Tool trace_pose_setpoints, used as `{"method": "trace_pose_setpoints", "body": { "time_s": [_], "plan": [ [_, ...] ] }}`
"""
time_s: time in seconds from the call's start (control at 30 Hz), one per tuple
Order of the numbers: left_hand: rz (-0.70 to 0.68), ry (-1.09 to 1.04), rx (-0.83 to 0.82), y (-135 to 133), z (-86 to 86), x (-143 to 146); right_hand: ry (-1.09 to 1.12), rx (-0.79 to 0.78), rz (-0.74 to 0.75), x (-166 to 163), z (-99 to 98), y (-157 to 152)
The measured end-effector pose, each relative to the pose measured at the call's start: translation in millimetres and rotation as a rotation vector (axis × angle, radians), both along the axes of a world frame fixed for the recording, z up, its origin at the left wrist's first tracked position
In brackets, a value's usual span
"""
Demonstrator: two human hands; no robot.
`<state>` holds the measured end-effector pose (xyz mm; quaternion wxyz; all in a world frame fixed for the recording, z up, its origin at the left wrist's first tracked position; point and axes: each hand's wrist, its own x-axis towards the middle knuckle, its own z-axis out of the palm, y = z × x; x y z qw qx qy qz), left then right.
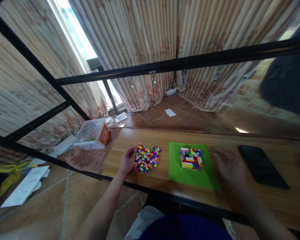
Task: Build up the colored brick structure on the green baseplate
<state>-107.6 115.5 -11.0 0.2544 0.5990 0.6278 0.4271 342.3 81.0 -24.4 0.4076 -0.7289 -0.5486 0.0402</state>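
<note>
I had my left hand (127,161) at the near-left edge of the loose heap of small multicoloured plastic bricks (147,159) on the long wooden table (240,141). Its fingers were curled against the heap, but I could not tell whether they pinched a brick. My right hand (228,165) hovered blurred just right of the square green studded baseplate (185,176), which carried a flat multicoloured brick block (191,158). Its fingers looked loosely apart, though I could not be sure. A careless sweep could have scattered bricks over the near table edge. The flat black phone (262,166) lay close enough to be knocked.
</note>
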Motion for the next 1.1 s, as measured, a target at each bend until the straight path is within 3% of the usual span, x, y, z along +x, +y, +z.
{"method": "trace_pose_setpoints", "body": {
  "time_s": [0.1, 0.2, 0.57, 0.77, 0.87, 1.0, 1.1],
  "plan": [
    [-0.003, 0.002, -0.034, -3, -0.8, 9, -0.245, 0.010, 0.079, 17, -16.8, 15],
    [-0.002, 0.022, -0.015, -5, -1.5, 19, -0.353, 0.041, 0.091, 19, -27.3, 21],
    [-0.126, 0.526, 0.024, -8, 29.5, 39, -0.375, 0.051, 0.116, 22, -33.2, 17],
    [-0.142, 0.631, -0.022, 2, 34.5, 44, -0.414, 0.054, 0.107, 18, -30.6, 15],
    [-0.124, 0.553, -0.010, 1, 37.8, 43, -0.407, 0.057, 0.104, 17, -29.9, 15],
    [-0.123, 0.176, 0.027, -11, 43.1, 52, -0.421, 0.053, 0.102, 15, -28.8, 15],
    [-0.218, -0.077, 0.003, -11, 64.3, 78, -0.441, 0.036, 0.094, 12, -25.2, 15]
  ]
}}
